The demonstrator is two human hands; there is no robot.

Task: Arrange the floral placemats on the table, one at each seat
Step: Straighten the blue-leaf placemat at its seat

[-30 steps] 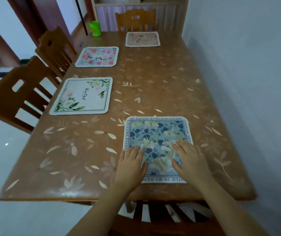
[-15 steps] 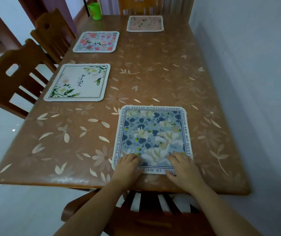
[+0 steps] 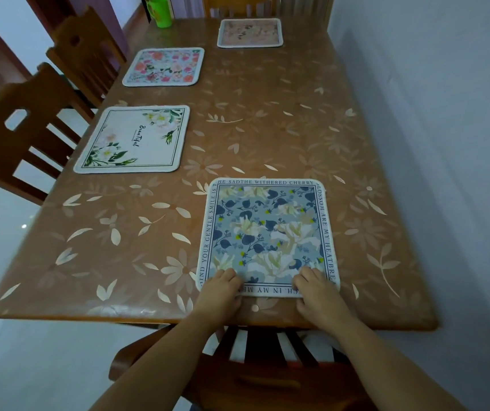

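Resting on blue placemat [image 3: 267, 232] | left hand [image 3: 220, 290], right hand [image 3: 319, 292] | border: "WITHERED CHERRY"

- Square blue-grey fabric placemat [image 3: 267, 232] with dark blue leaves, cream flowers and a white border of dark lettering: it lies flat at the near end of the brown flower-patterned table [image 3: 267, 129], its near edge just inside the table's edge. The left hand [image 3: 220, 292] and the right hand [image 3: 318, 292] rest on its near corners.
- White rectangular placemat [image 3: 132, 140] with green leaves, pale blooms and a dark script word: flat along the left side, nearer half.
- Pale blue placemat [image 3: 163, 66] crowded with pink and red flowers: flat along the left side, farther half, apart from the white one.
- Pinkish-beige placemat [image 3: 249, 32] with small dark motifs: flat at the far end.
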